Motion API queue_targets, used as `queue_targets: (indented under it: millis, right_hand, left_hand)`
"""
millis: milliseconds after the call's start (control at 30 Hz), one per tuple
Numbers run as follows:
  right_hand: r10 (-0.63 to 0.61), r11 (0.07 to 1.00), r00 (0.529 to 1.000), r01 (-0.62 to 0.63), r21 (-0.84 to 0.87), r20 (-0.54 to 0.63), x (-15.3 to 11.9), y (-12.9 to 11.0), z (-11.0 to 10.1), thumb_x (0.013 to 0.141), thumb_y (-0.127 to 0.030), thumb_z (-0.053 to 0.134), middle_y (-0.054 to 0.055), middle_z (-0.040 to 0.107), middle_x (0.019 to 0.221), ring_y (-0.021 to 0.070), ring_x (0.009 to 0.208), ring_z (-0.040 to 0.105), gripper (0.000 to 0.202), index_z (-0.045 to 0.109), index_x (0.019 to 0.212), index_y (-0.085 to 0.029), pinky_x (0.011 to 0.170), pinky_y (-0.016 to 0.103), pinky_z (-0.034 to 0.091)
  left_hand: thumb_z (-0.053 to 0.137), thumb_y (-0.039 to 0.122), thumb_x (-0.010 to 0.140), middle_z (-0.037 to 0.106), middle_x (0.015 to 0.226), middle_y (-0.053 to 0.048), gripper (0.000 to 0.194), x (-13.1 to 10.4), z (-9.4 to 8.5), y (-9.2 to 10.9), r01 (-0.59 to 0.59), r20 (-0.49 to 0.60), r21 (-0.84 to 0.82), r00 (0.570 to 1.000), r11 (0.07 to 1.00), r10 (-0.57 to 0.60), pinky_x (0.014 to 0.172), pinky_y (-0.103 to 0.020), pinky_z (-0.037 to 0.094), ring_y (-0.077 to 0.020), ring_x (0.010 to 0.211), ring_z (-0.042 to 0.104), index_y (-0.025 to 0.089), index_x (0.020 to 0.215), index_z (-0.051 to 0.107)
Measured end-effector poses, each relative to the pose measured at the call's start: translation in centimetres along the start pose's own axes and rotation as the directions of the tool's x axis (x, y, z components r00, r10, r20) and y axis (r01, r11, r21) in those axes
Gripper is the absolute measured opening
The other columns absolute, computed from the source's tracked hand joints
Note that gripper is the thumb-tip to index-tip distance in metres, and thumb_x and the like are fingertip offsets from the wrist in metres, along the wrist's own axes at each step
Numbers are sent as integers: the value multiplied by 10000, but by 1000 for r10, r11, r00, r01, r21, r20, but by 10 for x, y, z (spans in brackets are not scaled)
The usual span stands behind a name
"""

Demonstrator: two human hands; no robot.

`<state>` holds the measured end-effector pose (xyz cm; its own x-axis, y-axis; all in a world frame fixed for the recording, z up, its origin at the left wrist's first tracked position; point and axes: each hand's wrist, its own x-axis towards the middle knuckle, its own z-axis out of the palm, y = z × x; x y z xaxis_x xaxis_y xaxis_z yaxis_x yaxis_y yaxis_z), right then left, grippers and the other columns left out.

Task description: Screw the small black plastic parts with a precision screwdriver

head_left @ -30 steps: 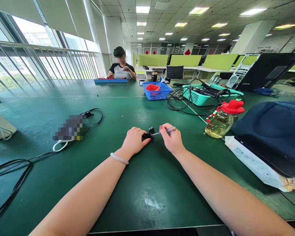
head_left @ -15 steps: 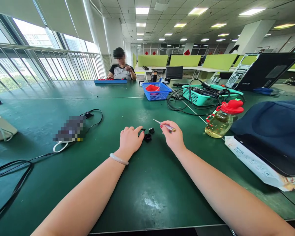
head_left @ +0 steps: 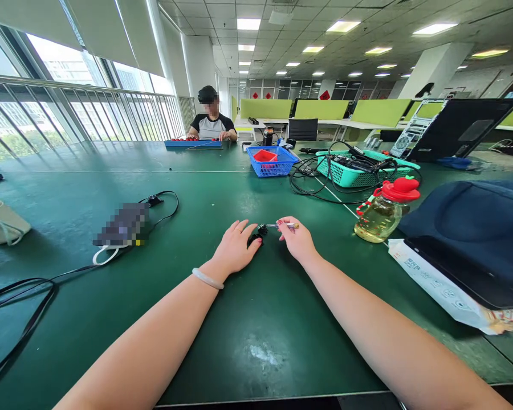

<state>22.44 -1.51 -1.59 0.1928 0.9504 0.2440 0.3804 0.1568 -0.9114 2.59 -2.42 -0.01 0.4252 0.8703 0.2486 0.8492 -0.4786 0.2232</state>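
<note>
My right hand (head_left: 298,238) grips a thin screwdriver (head_left: 272,225) with a pale handle, its shaft pointing left. The screwdriver's tip meets a small black part (head_left: 262,229) with light ridges on it. Beside that part, my left hand (head_left: 236,248) has its thumb and index finger closed around a dark round piece (head_left: 255,238), largely hidden by the fingers. Both small pieces are too tiny to name. A pale bangle (head_left: 207,279) circles my left wrist.
On the green table (head_left: 256,319) stand a blue basket (head_left: 272,167), a teal basket (head_left: 346,172) of cables and a red-lidded bottle (head_left: 382,216). A dark bag (head_left: 474,222) and phone (head_left: 465,270) lie right, a blurred device (head_left: 122,225) left. A co-worker (head_left: 214,126) sits opposite.
My right hand has brought the screwdriver down and left onto the small black part. My left hand has shifted slightly right around the pieces. The co-worker's raised hand has lowered.
</note>
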Motion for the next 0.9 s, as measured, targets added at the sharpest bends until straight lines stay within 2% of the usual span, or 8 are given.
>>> queue_targets:
  millis: [67,167,333,467,567,700,767,900]
  right_hand:
    - [-8,1000,1000,8,2,9,-1,0,0,841,-590,516,-7,648,720,167,598,626,372,628,880,-237,653,317,470]
    - [-14,1000,1000,14,21,19,-1,-2,0,835,-595,519,-5,648,727,163,596,621,374,623,866,-237,652,314,475]
    - [-3,999,1000,2,51,30,-2,-5,0,815,-620,541,0,655,739,154,572,610,398,623,835,-230,624,307,480]
    - [-1,998,1000,-1,67,25,-4,-8,-1,806,-657,554,0,646,693,152,551,595,443,636,807,-222,615,308,482]
    - [-11,995,1000,8,104,22,-6,-12,-1,796,-695,557,-5,611,630,148,523,565,486,632,752,-218,587,304,468]
    - [-19,982,1000,18,186,6,-7,-16,-1,778,-732,558,-19,548,558,137,479,518,522,609,691,-220,528,290,442]
    - [-1,978,1000,6,209,-23,-7,-17,-2,778,-725,567,-22,532,544,135,469,501,513,599,683,-222,506,285,431]
    - [33,967,996,-12,253,-78,-6,-17,-4,780,-694,592,-25,511,532,132,463,477,485,586,668,-223,477,280,417]
  left_hand:
    - [393,508,980,417,1556,-122,584,-1,3,0,-80,74,-52,994,995,83,1181,-489,305,-318,1442,362,235,1495,416]
    - [412,513,980,458,1528,-111,537,-2,5,1,-127,121,-49,984,991,133,1161,-518,325,-318,1398,433,287,1465,455]
    - [469,461,968,626,1315,-113,387,1,1,0,-70,20,-60,997,996,71,1078,-447,428,-285,1226,574,216,1209,647]
    - [492,455,956,682,1113,-105,315,3,-1,-3,11,-45,-57,999,998,-14,1000,-437,472,-285,1119,599,194,1002,662]
    - [497,476,948,659,1220,-121,376,2,1,-4,40,-38,-51,998,998,-42,1042,-454,437,-295,1209,554,198,1172,614]
    - [508,495,934,572,1406,-138,627,0,3,-3,35,49,-42,998,998,-33,1117,-498,353,-319,1374,429,211,1478,382]
    - [504,493,934,546,1444,-120,628,-1,3,-2,24,80,-51,997,998,-20,1140,-514,319,-320,1419,373,242,1493,368]
    - [519,462,929,600,1372,-72,447,0,1,-2,-21,83,-95,996,995,28,1137,-500,334,-297,1384,400,277,1336,536]
